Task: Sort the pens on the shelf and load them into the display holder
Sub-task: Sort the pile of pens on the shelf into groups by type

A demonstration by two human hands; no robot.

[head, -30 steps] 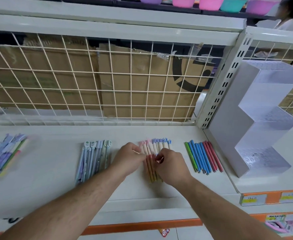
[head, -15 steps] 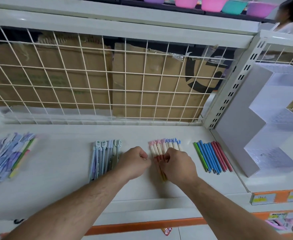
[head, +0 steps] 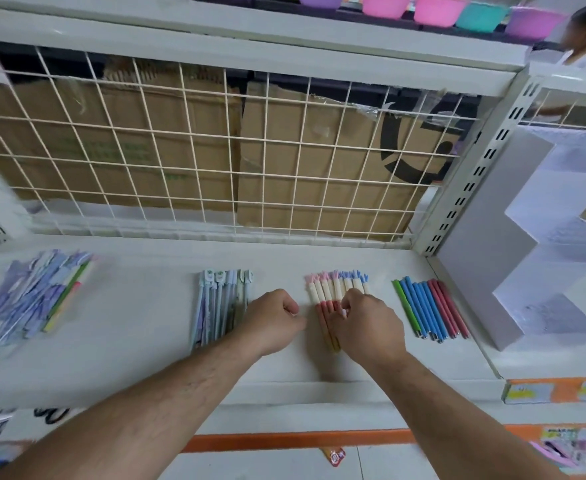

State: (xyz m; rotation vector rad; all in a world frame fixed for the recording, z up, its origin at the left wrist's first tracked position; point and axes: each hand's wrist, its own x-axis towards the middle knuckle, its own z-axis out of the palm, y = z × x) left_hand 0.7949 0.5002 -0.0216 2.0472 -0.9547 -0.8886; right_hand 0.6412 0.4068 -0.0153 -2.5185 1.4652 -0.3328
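Your right hand (head: 364, 323) lies over the right half of the pink-and-cream pens (head: 326, 299). Its fingers are bent down onto the barrels, but its own back hides whether they pinch one pen or only press on the row. Your left hand (head: 274, 320) is curled into a loose fist just beside the row's left edge, and I see nothing in it. Judging by that, you have the two hands bracketing the bundle to square it up side by side before lifting it.

These pens lie at the middle of the white shelf (head: 139, 323), caps to the far side. They are round and smooth, with cream sleeves over red-to-yellow barrels and small pink or blue toppers.

To their left lie the grey-blue pens (head: 222, 306), with little moulded figures on the caps. To their right, the slim pens (head: 430, 310) are matte and plain, one green, then blues, then reds, with metal tips toward you. Each kind keeps its own parallel row, which looks like sorting nearly done. Only the loose heap (head: 32, 292) at the far left lies crossed and blurred.

The display holder (head: 540, 271) stands at the right end, well apart from your hands. It is a stepped block of pale, hard-edged plastic with frosted pockets, and I see no pens in it, so loading is not yet begun.

Behind, a wire grid (head: 198, 168) fronts creased cardboard boxes (head: 302, 185).
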